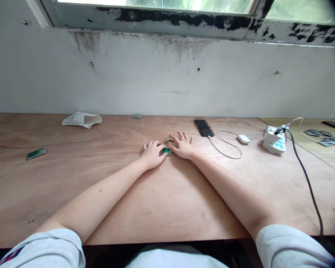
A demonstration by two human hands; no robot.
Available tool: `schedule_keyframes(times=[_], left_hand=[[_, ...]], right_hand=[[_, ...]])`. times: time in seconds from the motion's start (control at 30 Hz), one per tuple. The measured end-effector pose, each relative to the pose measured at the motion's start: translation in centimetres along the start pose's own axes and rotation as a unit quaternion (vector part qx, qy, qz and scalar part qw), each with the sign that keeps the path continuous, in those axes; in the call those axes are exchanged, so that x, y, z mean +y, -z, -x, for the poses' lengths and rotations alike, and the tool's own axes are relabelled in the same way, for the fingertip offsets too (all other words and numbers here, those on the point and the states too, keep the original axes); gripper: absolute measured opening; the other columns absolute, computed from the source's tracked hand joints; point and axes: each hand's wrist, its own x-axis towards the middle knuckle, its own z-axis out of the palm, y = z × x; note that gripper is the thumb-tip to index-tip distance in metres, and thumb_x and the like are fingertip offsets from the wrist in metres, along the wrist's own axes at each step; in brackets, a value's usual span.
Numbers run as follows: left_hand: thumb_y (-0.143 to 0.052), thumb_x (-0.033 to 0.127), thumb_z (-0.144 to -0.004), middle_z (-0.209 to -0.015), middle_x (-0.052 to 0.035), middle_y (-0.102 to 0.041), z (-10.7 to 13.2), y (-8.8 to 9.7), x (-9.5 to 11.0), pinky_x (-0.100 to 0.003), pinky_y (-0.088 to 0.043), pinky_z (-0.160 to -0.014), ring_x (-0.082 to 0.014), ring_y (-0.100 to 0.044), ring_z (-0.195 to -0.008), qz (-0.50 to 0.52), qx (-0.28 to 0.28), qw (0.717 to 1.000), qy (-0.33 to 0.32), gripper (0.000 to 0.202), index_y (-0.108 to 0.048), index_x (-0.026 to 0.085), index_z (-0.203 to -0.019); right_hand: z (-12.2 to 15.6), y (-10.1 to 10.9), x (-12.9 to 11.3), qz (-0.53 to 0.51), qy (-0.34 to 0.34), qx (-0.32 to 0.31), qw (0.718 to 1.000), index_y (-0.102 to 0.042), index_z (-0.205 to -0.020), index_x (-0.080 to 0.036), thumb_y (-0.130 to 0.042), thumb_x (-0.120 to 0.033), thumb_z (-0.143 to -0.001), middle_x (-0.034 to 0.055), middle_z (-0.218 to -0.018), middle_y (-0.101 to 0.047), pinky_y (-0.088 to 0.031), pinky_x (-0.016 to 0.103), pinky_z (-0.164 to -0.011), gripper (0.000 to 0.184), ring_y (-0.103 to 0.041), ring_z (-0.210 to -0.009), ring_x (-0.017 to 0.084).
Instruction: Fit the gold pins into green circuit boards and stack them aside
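On the wooden table in front of me lies a small green circuit board (166, 151), partly covered by my fingers. My left hand (153, 155) has its fingers curled, with thumb and index finger closed on the board's left side. My right hand (183, 146) rests on the other side, fingers spread and stretched away from me, its thumb at the board's right edge. Just beyond the board, by the right fingertips, sits a short curved row of small yellow and whitish pieces (169, 139), too small to make out.
Another green board (36, 153) lies far left. Toward the wall are a white paper bag (82, 119) and a small grey piece (137, 116). Rightward are a black phone (203, 127) on a cable, a white case (243, 139) and a power strip (274, 139) with a black cord (305, 169).
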Motion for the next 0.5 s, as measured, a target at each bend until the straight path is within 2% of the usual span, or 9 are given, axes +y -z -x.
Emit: schedule_keyframes(times=[0.03,0.1,0.17,0.23,0.3,0.37,0.43,0.5], left_hand=[[-0.054,0.051,-0.091,-0.123,-0.0069,-0.058,0.0,0.0,0.0,-0.05,-0.035,-0.101,-0.0296,-0.048,-0.119,-0.001,0.0,1.0,0.001,0.033,-0.066,0.032,-0.117],[-0.054,0.051,-0.091,-0.123,-0.0068,-0.058,0.0,0.0,0.1,-0.05,-0.035,-0.101,-0.0294,-0.049,-0.119,-0.003,0.002,1.0,0.006,0.034,-0.066,0.033,-0.117],[-0.054,0.051,-0.091,-0.123,-0.0069,-0.059,0.1,-0.1,0.1,-0.049,-0.035,-0.102,-0.0292,-0.049,-0.12,-0.004,0.005,1.0,0.01,0.034,-0.065,0.033,-0.118],[-0.055,0.05,-0.09,-0.124,-0.0067,-0.059,0.1,-0.2,0.1,-0.051,-0.034,-0.102,-0.0294,-0.049,-0.12,-0.006,0.007,1.0,0.009,0.034,-0.065,0.033,-0.118],[-0.057,0.051,-0.089,-0.126,-0.0064,-0.06,0.1,-0.1,0.1,-0.052,-0.033,-0.103,-0.0299,-0.049,-0.121,-0.004,0.008,1.0,0.012,0.035,-0.066,0.034,-0.118],[-0.06,0.049,-0.086,-0.127,-0.0058,-0.061,0.1,0.0,-0.1,-0.053,-0.033,-0.104,-0.0304,-0.049,-0.122,0.012,0.008,1.0,0.019,0.037,-0.066,0.035,-0.119],[-0.061,0.04,-0.084,-0.124,-0.0049,-0.064,0.0,0.3,-0.4,-0.05,-0.035,-0.104,-0.0288,-0.052,-0.121,0.053,0.014,0.998,0.028,0.038,-0.065,0.034,-0.121],[-0.058,0.025,-0.082,-0.12,-0.004,-0.067,-0.2,0.5,-1.0,-0.044,-0.04,-0.102,-0.0251,-0.058,-0.115,0.106,0.044,0.992,0.049,0.037,-0.065,0.029,-0.118]], right_hand=[[0.0,-0.1,-0.2,-0.004,-0.006,0.012,1.0,-0.036,-0.151,-0.036,-0.052,-0.059,-0.091,0.0128,-0.162,-0.019,-0.003,0.076,-0.108,0.066,-0.006,-0.148,0.044],[0.3,-0.4,-0.6,-0.007,-0.002,0.074,0.997,-0.045,-0.146,-0.031,-0.056,-0.051,-0.091,0.0136,-0.157,-0.03,-0.008,0.072,-0.11,0.06,-0.013,-0.147,0.042],[0.9,-0.8,-1.2,-0.011,0.03,0.159,0.987,-0.056,-0.134,-0.025,-0.052,-0.04,-0.094,0.0126,-0.148,-0.043,-0.018,0.061,-0.115,0.043,-0.025,-0.144,0.035],[1.7,-1.1,-1.9,-0.023,0.087,0.201,0.975,-0.063,-0.122,-0.022,-0.044,-0.029,-0.098,0.0113,-0.139,-0.052,-0.03,0.048,-0.113,0.032,-0.039,-0.135,0.028],[2.5,-1.3,-2.3,-0.027,0.154,0.184,0.971,-0.064,-0.118,-0.021,-0.041,-0.022,-0.098,0.0109,-0.132,-0.057,-0.038,0.041,-0.107,0.031,-0.048,-0.125,0.024],[3.0,-1.3,-2.6,-0.011,0.208,0.142,0.968,-0.065,-0.117,-0.021,-0.043,-0.019,-0.096,0.0105,-0.127,-0.06,-0.041,0.039,-0.104,0.03,-0.051,-0.119,0.023],[3.4,-1.3,-2.6,0.013,0.232,0.116,0.966,-0.066,-0.114,-0.021,-0.047,-0.02,-0.096,0.0102,-0.121,-0.062,-0.042,0.039,-0.102,0.026,-0.052,-0.115,0.023],[3.7,-1.3,-2.4,0.035,0.226,0.112,0.967,-0.066,-0.109,-0.02,-0.05,-0.026,-0.097,0.0103,-0.114,-0.064,-0.043,0.039,-0.099,0.021,-0.053,-0.111,0.024]])
